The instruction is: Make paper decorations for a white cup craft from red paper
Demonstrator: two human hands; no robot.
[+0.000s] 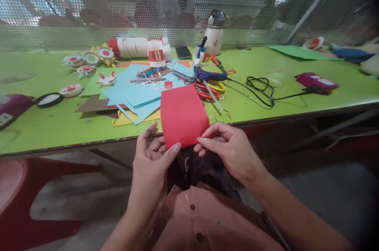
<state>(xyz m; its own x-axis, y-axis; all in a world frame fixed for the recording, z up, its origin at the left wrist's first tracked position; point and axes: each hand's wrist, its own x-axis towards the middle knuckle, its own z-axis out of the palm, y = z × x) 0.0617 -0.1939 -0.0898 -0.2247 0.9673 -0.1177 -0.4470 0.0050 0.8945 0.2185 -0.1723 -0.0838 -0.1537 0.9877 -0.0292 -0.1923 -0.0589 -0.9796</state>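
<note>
A piece of red paper [183,117], slightly curved, is held at the table's near edge. My left hand [154,152] pinches its lower left corner between thumb and fingers. At the lower right corner, my right hand [226,144] grips it with thumb and forefinger. Behind the red paper lie light blue paper sheets [142,93], scissors with red handles [207,92] and a blue glue gun [210,75] with a clear glue stick. A blue cutter [152,72] rests on the sheets among small paper scraps.
A white bottle [214,34], a phone [183,52] and stacked paper cups [139,47] stand or lie toward the back of the green table [251,113]. Decorated paper pieces [85,70] sit at left. A black cord [260,91] runs to a purple box [316,82]. A red stool [17,188] is lower left.
</note>
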